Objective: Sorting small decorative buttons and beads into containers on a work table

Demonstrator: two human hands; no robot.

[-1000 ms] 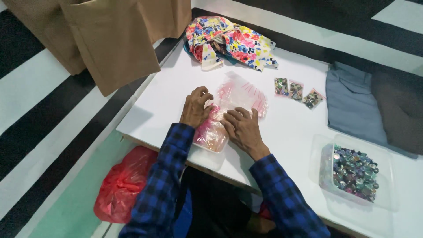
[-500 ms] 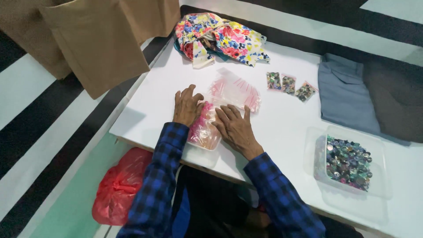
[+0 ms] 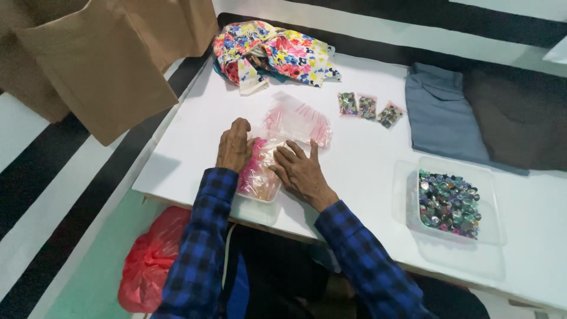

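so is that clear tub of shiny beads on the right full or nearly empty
Roughly half full. The clear tub holds a heap of mixed-colour beads across most of its floor, while its near-side rim and left wall stay bare. No lid covers it.

The bags [image 3: 295,121] under the hands are thin clear plastic, glossy and crinkled; the tub [image 3: 490,204] of shiny glassy beads [image 3: 447,204] is clear plastic too. The table [image 3: 366,147] looks smooth, matt white, while the floral cloth [image 3: 277,53] and folded grey trousers [image 3: 440,112] are soft matt fabric.
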